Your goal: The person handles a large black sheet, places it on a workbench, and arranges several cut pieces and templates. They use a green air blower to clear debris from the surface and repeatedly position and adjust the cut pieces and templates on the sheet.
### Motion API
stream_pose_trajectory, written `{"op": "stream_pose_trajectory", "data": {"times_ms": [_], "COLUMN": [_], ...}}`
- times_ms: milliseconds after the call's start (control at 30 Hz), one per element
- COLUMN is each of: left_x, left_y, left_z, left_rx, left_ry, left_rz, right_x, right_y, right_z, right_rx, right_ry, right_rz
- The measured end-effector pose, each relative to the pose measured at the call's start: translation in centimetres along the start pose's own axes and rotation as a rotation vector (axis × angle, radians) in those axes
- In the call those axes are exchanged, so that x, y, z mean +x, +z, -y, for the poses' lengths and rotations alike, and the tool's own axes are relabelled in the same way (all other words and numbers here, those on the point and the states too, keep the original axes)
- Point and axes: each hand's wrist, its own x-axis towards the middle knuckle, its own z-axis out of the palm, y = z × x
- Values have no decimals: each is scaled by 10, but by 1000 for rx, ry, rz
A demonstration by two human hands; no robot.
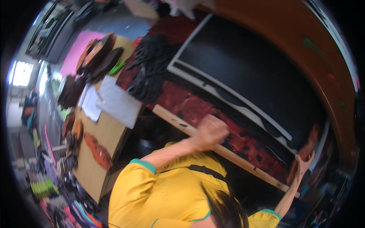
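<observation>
My left hand (pixel 212 131), blurred, is curled into a fist over the wooden edge strip (pixel 242 158) of a red, black-spotted table (pixel 188 104). Nothing shows in it, though its palm is hidden. At the lower right my right hand (pixel 304 164) has its fingers apart, beside a long reddish-brown piece (pixel 310 141); whether they touch is unclear. Beyond both hands lies a large black sheet or panel (pixel 245 62) with pale strips (pixel 233 99) along its near side. A heap of black cut strap-like pieces (pixel 149 67) lies on the table to its left.
A wooden side table (pixel 89 173) at left bears written papers (pixel 121 101), brown sandals (pixel 99 52), stacked dark soles (pixel 70 91) and an orange-brown shoe-shaped piece (pixel 97 151). A dark gap separates the tables. A curved brown surface (pixel 285 28) borders the panel's far side.
</observation>
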Motion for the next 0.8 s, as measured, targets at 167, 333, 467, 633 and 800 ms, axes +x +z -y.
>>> {"op": "stream_pose_trajectory", "data": {"times_ms": [167, 333, 467, 633, 800], "left_x": [38, 62, 72, 79, 73], "left_y": [-68, -76, -71, -81, -93], "left_z": [101, 161, 181, 188, 185], "left_rx": [410, 552, 542, 347, 154], "left_ry": [-394, -456, -506, -519, -470], "left_rz": [-218, -80, -36, -35, -15], "right_x": [-16, -70, -102, -120, -112], "right_y": [-10, 10, 44, 128, 247], "right_z": [80, 136, 186, 274, 350], "right_rx": [610, 562, 529, 536, 411], "right_ry": [301, 183, 158, 93, -27], "right_rz": [48, 10, 191, 480, 613]}}
